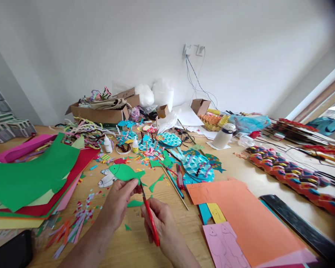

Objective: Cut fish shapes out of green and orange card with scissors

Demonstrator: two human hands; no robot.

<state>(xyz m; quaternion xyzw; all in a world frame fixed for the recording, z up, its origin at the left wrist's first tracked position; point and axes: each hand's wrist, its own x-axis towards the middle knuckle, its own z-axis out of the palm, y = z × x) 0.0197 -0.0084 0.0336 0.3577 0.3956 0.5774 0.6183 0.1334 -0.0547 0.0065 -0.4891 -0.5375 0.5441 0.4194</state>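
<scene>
A green paper fish (123, 172) is pinched at its lower edge by my left hand (117, 203), its head to the left and its tail to the right. My right hand (162, 223) grips the red-handled scissors (151, 222), whose blades point up at the paper near the tail. How far apart the blades are, I cannot make out. Green paper scraps (135, 203) lie on the wooden table around both hands. Just left of the fish rests a white paper fish cutout (107, 179) with drawn outlines.
Coloured paper sheets (33, 171) are stacked at left, above a black phone (11, 251). Orange paper (240, 216) and pink paper with drawn fish (225, 243) lie at right. Glue bottles (107, 144), blue paper fish (197, 165) and a white flask (223, 136) stand or lie farther back.
</scene>
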